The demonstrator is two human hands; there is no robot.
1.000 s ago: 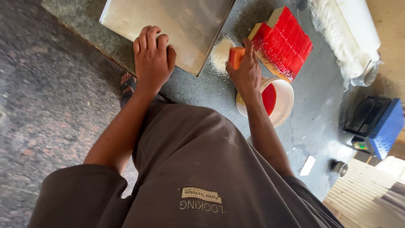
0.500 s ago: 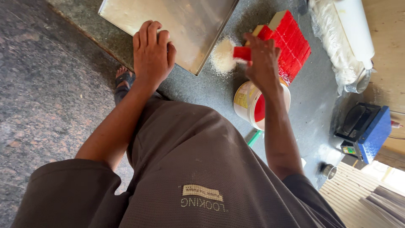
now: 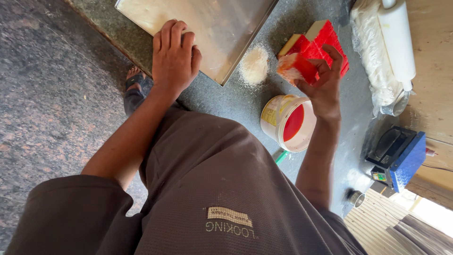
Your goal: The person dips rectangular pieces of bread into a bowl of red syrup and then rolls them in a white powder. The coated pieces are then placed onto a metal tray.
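My left hand [image 3: 174, 54] rests flat, fingers apart, on the near corner of a metal tray [image 3: 222, 28] lying on the grey counter. My right hand [image 3: 323, 82] holds a red block with a pale crumb-coated face [image 3: 296, 67], lifted a little above the counter. Just behind it lies a slab of the same red blocks [image 3: 325, 40]. A small heap of pale crumbs [image 3: 255, 63] sits on the counter between the tray and the blocks. A white tub with a red inside [image 3: 290, 123] stands below my right hand.
At the right lie a white rolling pin [image 3: 398, 40] and a clear plastic bag [image 3: 373, 56]. A blue and black scale [image 3: 398, 153] stands at the counter's right end. A sandalled foot [image 3: 134, 85] shows on the stone floor below the counter edge.
My right hand has lifted the red block off the crumb heap and turned it toward me. The left hand stays on the tray.
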